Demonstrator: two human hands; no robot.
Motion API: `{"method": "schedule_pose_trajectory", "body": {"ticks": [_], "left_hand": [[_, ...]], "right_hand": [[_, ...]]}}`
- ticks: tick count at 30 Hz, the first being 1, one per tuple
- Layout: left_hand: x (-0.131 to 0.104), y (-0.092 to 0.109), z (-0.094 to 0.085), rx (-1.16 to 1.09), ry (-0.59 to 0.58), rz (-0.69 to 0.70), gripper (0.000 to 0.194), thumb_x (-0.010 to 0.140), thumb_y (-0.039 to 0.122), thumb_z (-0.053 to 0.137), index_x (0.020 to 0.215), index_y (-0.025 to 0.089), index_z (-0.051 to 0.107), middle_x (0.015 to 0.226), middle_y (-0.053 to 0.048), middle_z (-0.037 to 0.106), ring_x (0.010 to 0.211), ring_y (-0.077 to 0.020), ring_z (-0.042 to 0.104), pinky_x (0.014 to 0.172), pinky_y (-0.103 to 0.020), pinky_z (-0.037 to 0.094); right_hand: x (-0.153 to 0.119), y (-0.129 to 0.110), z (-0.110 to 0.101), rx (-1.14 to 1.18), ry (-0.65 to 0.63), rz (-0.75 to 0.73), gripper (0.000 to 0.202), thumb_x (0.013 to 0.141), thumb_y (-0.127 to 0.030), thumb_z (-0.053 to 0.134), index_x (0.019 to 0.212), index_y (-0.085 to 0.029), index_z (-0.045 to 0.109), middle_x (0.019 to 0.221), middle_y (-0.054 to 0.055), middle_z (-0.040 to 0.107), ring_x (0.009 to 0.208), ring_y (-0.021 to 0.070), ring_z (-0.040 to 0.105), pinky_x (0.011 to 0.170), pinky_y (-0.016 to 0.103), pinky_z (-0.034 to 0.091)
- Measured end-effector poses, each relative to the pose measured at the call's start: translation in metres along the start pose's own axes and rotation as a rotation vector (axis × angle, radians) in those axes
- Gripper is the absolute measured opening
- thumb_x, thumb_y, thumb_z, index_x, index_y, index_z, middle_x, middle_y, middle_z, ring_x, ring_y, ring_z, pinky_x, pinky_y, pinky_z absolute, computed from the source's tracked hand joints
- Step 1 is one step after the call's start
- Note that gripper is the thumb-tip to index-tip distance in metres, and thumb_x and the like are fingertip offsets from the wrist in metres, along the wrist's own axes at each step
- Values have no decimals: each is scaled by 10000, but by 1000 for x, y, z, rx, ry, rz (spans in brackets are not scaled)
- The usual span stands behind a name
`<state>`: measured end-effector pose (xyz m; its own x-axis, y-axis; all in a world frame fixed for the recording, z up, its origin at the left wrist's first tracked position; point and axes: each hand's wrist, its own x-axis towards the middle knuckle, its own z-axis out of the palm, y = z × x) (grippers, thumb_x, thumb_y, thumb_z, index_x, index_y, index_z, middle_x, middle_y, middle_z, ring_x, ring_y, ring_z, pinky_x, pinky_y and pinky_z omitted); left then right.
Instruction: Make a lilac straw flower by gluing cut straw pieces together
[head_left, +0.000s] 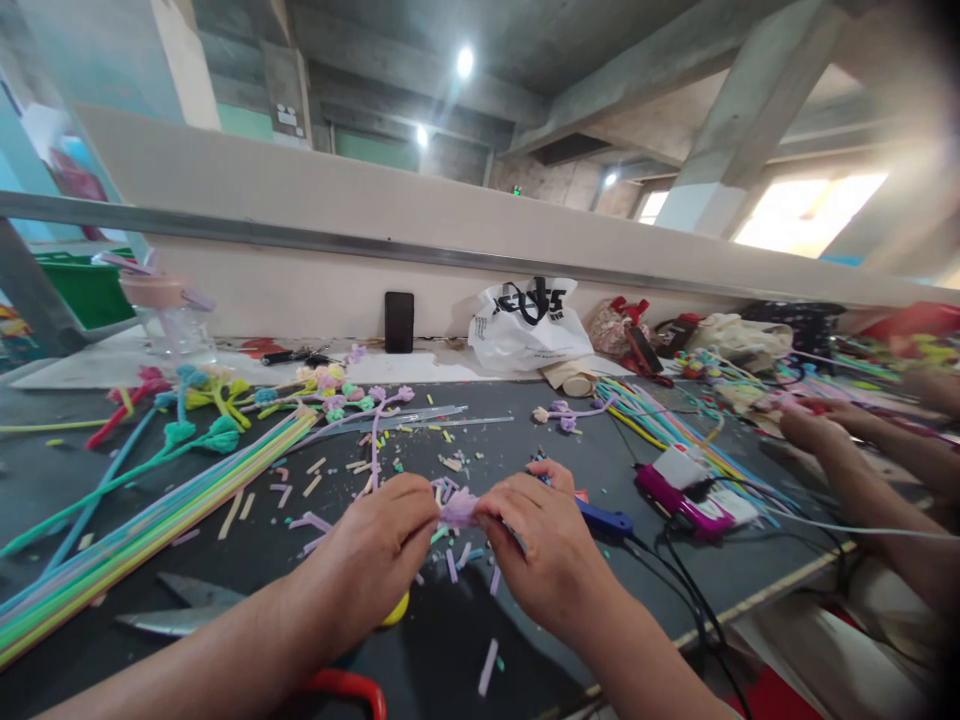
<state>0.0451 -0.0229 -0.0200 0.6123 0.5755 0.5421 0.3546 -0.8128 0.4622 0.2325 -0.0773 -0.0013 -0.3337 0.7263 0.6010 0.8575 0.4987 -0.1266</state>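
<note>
No text can be read for certain. At the tabletop's far edge, the white bag (517,345) carries large black lettering, broken up by its handle (534,308), and small print, too small to read. The sign (286,116) on a pillar is also illegible.

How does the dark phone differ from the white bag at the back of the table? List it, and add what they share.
The phone is dark and plain; the bag is white with black print.
The phone is a stiff, narrow slab; the bag is wider, soft and crumpled.
The phone stands upright; the bag slumps.
Both sit beside the pale partition.
</note>
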Motion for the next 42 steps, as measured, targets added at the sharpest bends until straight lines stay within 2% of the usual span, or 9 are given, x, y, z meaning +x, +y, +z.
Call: {"method": "schedule_pose_trajectory", "body": {"ticks": [14,25,30,34,38,42], "left_hand": [[1,1,1,-40,36,4,213,819,116,440,711,182,611,742,-27,595,736,-122,556,685,-217,447],[1,0,3,-52,4,-66,184,809,119,456,713,175,604,769,-27,609,761,-123,559,713,-225,442],[3,-4,3,-52,12,-104,179,785,99,471,706,180,610,775,-24,619,748,-123,566,701,-228,446],[2,-5,3,-51,20,-114,185,784,98,471,693,177,612,761,-24,622,731,-121,568,694,-224,443],[2,-5,5,-49,7,-128,189,787,103,467,693,176,614,764,-23,623,722,-120,563,689,-225,439],[2,-4,5,-54,8,-132,189,800,115,458,706,171,613,775,-27,621,735,-121,560,700,-229,434]], "right_hand": [[0,3,3,-19,-9,-18,167,844,-126,414,761,-196,541,702,-5,604,664,124,509,854,371,232],[-4,3,4,-50,-35,-18,190,817,-93,428,762,-195,579,689,-6,592,678,130,505,908,401,203],[-3,4,-1,-34,-30,-36,181,818,-99,464,814,-210,607,696,-16,620,678,121,524,916,398,192],[0,0,-8,-31,-12,-23,180,820,-109,468,854,-215,609,799,2,643,730,129,538,913,394,187],[1,-7,-10,-19,-90,-14,289,774,-92,473,996,-234,593,924,27,604,810,151,522,904,398,178],[2,-10,-8,-34,-155,-17,352,752,-87,460,1041,-248,580,937,27,569,841,169,502,877,409,183]]}}
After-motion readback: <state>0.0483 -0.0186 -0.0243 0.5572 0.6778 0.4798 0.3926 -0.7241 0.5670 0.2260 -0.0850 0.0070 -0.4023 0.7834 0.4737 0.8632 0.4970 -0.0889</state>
